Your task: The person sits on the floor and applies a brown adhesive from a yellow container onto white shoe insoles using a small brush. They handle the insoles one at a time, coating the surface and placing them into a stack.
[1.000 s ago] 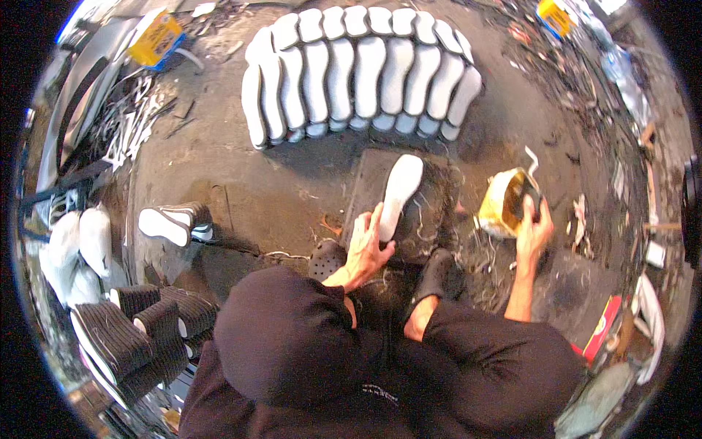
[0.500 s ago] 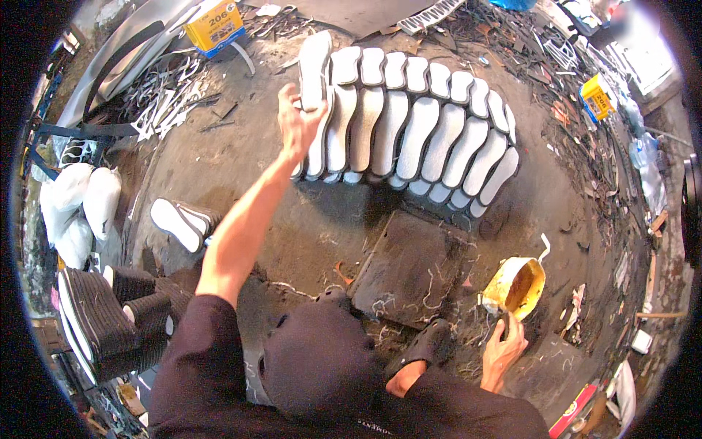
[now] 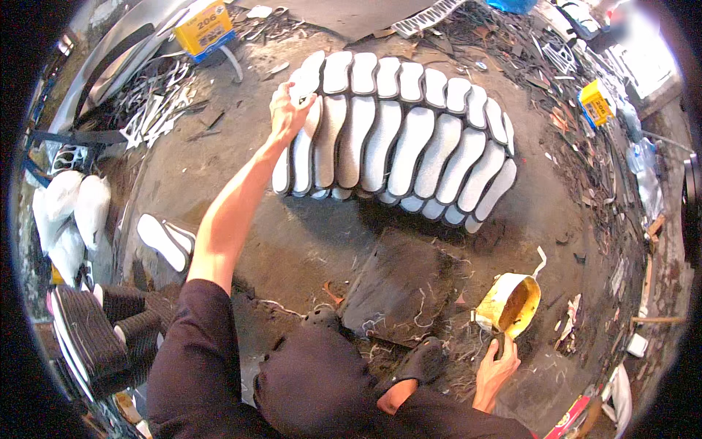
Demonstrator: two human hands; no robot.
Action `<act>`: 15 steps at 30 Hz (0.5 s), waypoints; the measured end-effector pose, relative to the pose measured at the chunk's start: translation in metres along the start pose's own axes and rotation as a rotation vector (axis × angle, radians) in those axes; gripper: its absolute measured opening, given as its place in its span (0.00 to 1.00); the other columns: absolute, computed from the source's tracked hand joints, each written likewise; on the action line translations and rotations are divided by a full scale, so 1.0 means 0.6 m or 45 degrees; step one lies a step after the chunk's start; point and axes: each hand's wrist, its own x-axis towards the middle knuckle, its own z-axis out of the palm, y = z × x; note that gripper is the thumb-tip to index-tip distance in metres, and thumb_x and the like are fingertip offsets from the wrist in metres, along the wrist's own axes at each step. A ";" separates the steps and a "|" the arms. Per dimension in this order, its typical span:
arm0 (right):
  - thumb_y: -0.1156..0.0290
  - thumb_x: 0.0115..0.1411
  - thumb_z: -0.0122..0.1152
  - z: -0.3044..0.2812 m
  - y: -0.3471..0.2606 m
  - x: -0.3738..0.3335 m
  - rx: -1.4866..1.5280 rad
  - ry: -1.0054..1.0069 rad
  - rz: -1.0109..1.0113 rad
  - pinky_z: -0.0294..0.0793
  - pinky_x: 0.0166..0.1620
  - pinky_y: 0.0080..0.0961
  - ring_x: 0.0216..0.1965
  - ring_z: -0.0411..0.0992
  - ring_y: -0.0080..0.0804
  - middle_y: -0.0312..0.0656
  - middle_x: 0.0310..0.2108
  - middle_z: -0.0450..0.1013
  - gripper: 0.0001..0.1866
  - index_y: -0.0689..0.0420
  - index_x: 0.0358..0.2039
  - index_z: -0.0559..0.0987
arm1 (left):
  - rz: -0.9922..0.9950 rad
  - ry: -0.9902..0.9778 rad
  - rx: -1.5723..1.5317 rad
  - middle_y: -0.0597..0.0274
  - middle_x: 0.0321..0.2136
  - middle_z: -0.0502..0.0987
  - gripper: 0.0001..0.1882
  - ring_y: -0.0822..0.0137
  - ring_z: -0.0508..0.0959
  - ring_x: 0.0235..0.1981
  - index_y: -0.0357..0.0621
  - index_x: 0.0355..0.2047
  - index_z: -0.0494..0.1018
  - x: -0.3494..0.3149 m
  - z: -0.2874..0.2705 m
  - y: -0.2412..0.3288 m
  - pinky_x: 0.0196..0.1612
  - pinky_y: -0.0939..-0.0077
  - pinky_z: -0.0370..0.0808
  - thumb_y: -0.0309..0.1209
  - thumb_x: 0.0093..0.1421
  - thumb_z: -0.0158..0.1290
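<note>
The soles point(image 3: 416, 150) are mostly white edged in black, the container point(image 3: 499, 301) yellowish-white with brown stains inside, the upper-left box point(image 3: 201, 33) yellow and blue, the sleeve point(image 3: 196, 344) blackish.

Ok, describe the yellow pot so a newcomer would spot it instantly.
Find the big curved rows of white soles, then look below and right, to the right hand. The yellow pot sits just beyond it. Unlike the two yellow boxes farther out, it is round and open, brown-stained inside.
</note>
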 end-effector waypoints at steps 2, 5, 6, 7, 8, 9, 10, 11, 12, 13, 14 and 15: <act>0.69 0.70 0.65 0.017 -0.017 0.001 0.060 -0.026 -0.063 0.70 0.59 0.51 0.56 0.78 0.59 0.56 0.54 0.82 0.20 0.61 0.60 0.83 | 0.036 0.224 -0.123 0.41 0.58 0.82 0.31 0.43 0.79 0.64 0.41 0.61 0.78 -0.071 -0.105 -0.024 0.68 0.51 0.74 0.45 0.64 0.70; 0.68 0.71 0.66 0.013 0.010 0.005 0.029 0.102 -0.112 0.71 0.60 0.51 0.57 0.78 0.60 0.57 0.55 0.82 0.20 0.62 0.61 0.83 | 0.058 0.389 0.065 0.48 0.57 0.83 0.24 0.47 0.77 0.64 0.42 0.58 0.81 -0.228 -0.211 0.028 0.71 0.51 0.68 0.39 0.65 0.67; 0.67 0.71 0.66 0.022 0.009 0.000 0.049 0.080 -0.131 0.71 0.60 0.51 0.57 0.78 0.60 0.57 0.56 0.82 0.21 0.62 0.61 0.83 | -0.003 0.461 0.176 0.48 0.57 0.83 0.23 0.47 0.76 0.64 0.43 0.58 0.82 -0.280 -0.297 0.030 0.72 0.51 0.66 0.37 0.65 0.67; 0.67 0.72 0.66 0.022 0.014 -0.001 0.051 0.088 -0.135 0.71 0.61 0.52 0.58 0.78 0.60 0.58 0.56 0.82 0.21 0.62 0.61 0.83 | -0.045 0.590 0.196 0.47 0.58 0.81 0.23 0.46 0.76 0.64 0.42 0.57 0.82 -0.319 -0.348 0.039 0.73 0.52 0.65 0.37 0.65 0.67; 0.65 0.72 0.66 0.018 0.021 -0.002 0.055 0.091 -0.141 0.72 0.61 0.51 0.58 0.78 0.61 0.59 0.57 0.82 0.21 0.63 0.61 0.84 | -0.202 0.681 0.268 0.45 0.58 0.80 0.23 0.47 0.76 0.63 0.41 0.58 0.81 -0.348 -0.387 0.033 0.73 0.53 0.65 0.35 0.65 0.67; 0.64 0.73 0.66 0.011 0.031 -0.001 0.053 0.099 -0.142 0.72 0.62 0.51 0.59 0.78 0.62 0.60 0.59 0.81 0.22 0.64 0.61 0.84 | -0.295 0.762 0.091 0.43 0.58 0.78 0.27 0.50 0.75 0.63 0.38 0.63 0.76 -0.378 -0.419 -0.018 0.71 0.51 0.68 0.35 0.67 0.67; 0.64 0.73 0.66 0.036 0.035 -0.001 0.150 0.022 -0.199 0.73 0.62 0.51 0.59 0.78 0.62 0.61 0.58 0.81 0.22 0.66 0.60 0.84 | -0.375 0.961 0.021 0.43 0.58 0.77 0.30 0.51 0.75 0.63 0.36 0.65 0.73 -0.407 -0.511 -0.073 0.69 0.50 0.71 0.36 0.67 0.67; 0.64 0.73 0.66 0.030 0.051 0.000 0.178 0.048 -0.212 0.74 0.62 0.52 0.58 0.79 0.63 0.61 0.58 0.81 0.22 0.67 0.60 0.84 | -0.470 1.118 -0.182 0.43 0.58 0.76 0.33 0.52 0.75 0.63 0.34 0.66 0.70 -0.419 -0.516 -0.131 0.68 0.49 0.74 0.37 0.68 0.68; 0.65 0.73 0.66 0.029 0.047 -0.005 0.119 0.118 -0.214 0.75 0.61 0.52 0.57 0.79 0.65 0.63 0.56 0.82 0.22 0.69 0.58 0.83 | -0.673 1.163 -0.117 0.43 0.60 0.75 0.37 0.51 0.76 0.63 0.34 0.68 0.68 -0.427 -0.534 -0.167 0.66 0.50 0.76 0.40 0.67 0.69; 0.65 0.73 0.66 0.023 0.060 0.000 0.129 0.116 -0.259 0.75 0.62 0.53 0.57 0.79 0.67 0.63 0.57 0.82 0.22 0.69 0.59 0.83 | -0.878 1.198 -0.064 0.42 0.62 0.73 0.40 0.50 0.76 0.63 0.33 0.69 0.66 -0.430 -0.551 -0.208 0.64 0.50 0.79 0.43 0.66 0.71; 0.64 0.74 0.65 0.042 0.036 -0.018 0.196 0.040 -0.281 0.75 0.62 0.53 0.57 0.79 0.67 0.63 0.57 0.81 0.22 0.69 0.60 0.83 | -0.979 1.195 0.081 0.43 0.68 0.70 0.47 0.48 0.76 0.63 0.43 0.71 0.66 -0.444 -0.658 -0.311 0.61 0.43 0.79 0.53 0.60 0.74; 0.64 0.74 0.65 0.028 0.031 -0.015 0.175 0.064 -0.269 0.75 0.62 0.53 0.58 0.79 0.67 0.63 0.58 0.81 0.23 0.69 0.60 0.83 | -1.138 1.005 -0.345 0.44 0.69 0.70 0.49 0.48 0.76 0.63 0.46 0.72 0.66 -0.439 -0.657 -0.334 0.61 0.40 0.78 0.56 0.58 0.73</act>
